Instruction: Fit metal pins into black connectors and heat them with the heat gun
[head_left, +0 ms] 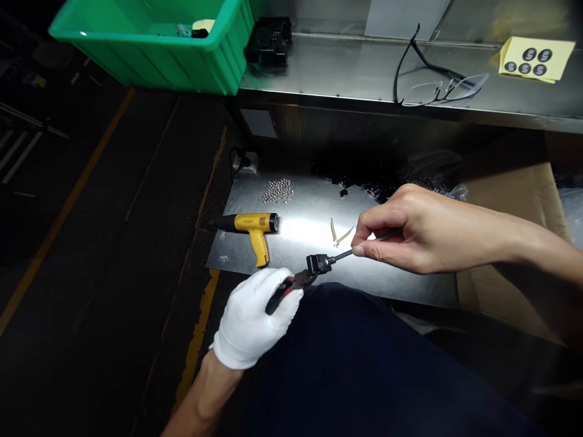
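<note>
While I watch from my end, I see the left hand (257, 318) in a white glove, its forearm slanting up from the lower left, back of the hand mostly up, fingers and thumb wrapped round one pair of pliers (300, 280) with red-and-black handles. The bare right hand (414, 233) comes in from the right edge, wrist fairly straight, thumb and forefinger pinched on one thin dark rod (345, 254). Hands well apart from each other, both clamped on tools. One black part (317, 263) sits at the pliers' nose, between the hands, above the near edge of the metal worktop (300, 243) – rod tip meets a small shiny piece on its right side.

Counts on the worktop: one yellow heat gun (257, 237) on its left, two slim beige pieces (336, 233) in a V, one pile of shiny metal bits (277, 190) I can't count, one dark heap of black pieces (376, 182), same. On the shelf (337, 70): one green bin (150, 57), one pair of glasses (439, 88), yellow paper (558, 59) with five round black labels – one cardboard box (510, 188) at right
</note>
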The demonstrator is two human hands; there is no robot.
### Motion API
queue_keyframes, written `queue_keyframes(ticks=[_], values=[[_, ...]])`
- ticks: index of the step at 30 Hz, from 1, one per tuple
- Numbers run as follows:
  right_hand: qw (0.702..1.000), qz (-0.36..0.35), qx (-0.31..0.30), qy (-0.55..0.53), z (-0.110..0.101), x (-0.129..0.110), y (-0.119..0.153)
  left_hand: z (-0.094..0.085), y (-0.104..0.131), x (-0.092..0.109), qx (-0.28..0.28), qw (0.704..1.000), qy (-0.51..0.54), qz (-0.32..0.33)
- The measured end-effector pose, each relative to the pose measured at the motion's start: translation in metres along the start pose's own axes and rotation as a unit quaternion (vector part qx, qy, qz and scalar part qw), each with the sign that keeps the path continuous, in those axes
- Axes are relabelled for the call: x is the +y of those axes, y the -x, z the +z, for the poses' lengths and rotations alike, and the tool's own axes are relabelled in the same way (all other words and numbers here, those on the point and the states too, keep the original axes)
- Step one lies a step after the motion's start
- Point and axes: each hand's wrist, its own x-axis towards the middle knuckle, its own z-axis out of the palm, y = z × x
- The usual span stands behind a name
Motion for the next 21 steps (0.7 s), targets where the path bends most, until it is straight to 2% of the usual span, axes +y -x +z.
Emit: queue_keyframes(ticks=[11,21], values=[[0.994,0.041,-0.050,-0.092,-0.003,0.013,-0.002,0.002,0.004,0.003,0.001,1.000,0.023,-0.008],[0.986,0.042,-0.049,-0.153,0.002,0.022,-0.003,0.005,0.006,0.006,0.002,0.998,0.060,-0.027]])
